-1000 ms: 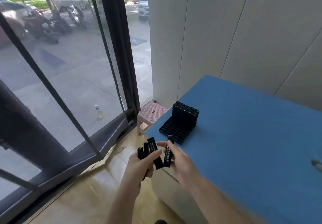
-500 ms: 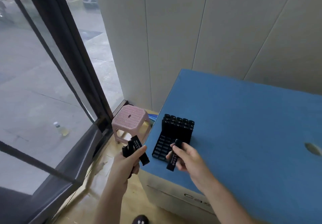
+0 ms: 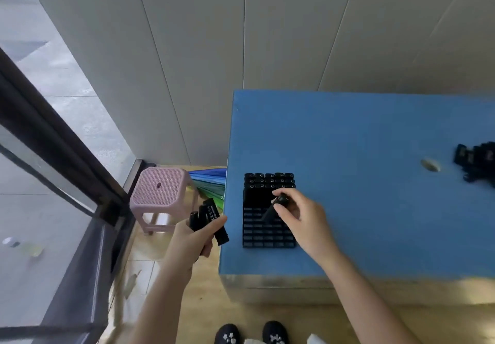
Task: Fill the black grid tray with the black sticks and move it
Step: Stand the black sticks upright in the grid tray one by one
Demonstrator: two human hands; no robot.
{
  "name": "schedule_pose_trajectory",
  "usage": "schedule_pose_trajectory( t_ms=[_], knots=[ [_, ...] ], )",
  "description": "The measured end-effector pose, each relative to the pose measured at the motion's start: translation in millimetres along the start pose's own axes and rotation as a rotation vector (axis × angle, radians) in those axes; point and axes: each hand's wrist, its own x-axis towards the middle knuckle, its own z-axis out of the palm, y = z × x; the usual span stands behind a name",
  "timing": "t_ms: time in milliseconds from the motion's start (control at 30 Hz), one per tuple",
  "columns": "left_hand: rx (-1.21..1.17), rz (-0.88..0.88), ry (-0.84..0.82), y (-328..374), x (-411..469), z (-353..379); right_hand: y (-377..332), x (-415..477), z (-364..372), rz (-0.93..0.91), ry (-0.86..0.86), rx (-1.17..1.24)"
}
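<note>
The black grid tray (image 3: 267, 238) lies near the front left corner of the blue table (image 3: 361, 134). Several black sticks (image 3: 269, 180) stand upright in its far rows; the near rows show open cells. My right hand (image 3: 300, 216) hovers over the tray's middle, pinching one black stick (image 3: 273, 208) that tilts down toward the cells. My left hand (image 3: 192, 239) is off the table's left edge, gripping a bunch of black sticks (image 3: 211, 218) that fan upward.
A pink plastic stool (image 3: 160, 191) stands on the floor left of the table, with a folded coloured umbrella (image 3: 211, 185) behind it. More black parts (image 3: 476, 160) lie at the table's right edge beside a hole (image 3: 430, 165). A glass door is at left.
The view has swung right and down. My right hand has carried its stick from the tray's near edge to over the tray's middle. My left hand keeps its bunch beside the table.
</note>
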Motion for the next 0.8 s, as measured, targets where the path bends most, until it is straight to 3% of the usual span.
schedule_pose_trajectory(
  t_ms=[100, 300, 567, 800],
  knots=[
    [0.015, 0.003, -0.008, -3, 7, -4, -2, 7, 5, -0.138, 0.065, -0.108],
    [0.060, 0.006, -0.007, -5, 11, -3, -4, 17, 20, -0.301, 0.011, -0.213],
    [0.065, 0.034, 0.020, -5, 11, -6, -4, 27, 30, -0.382, 0.064, -0.395],
    [0.033, 0.078, 0.025, -1, 12, -3, -9, 38, 23, -0.442, 0.005, -0.521]
  ],
)
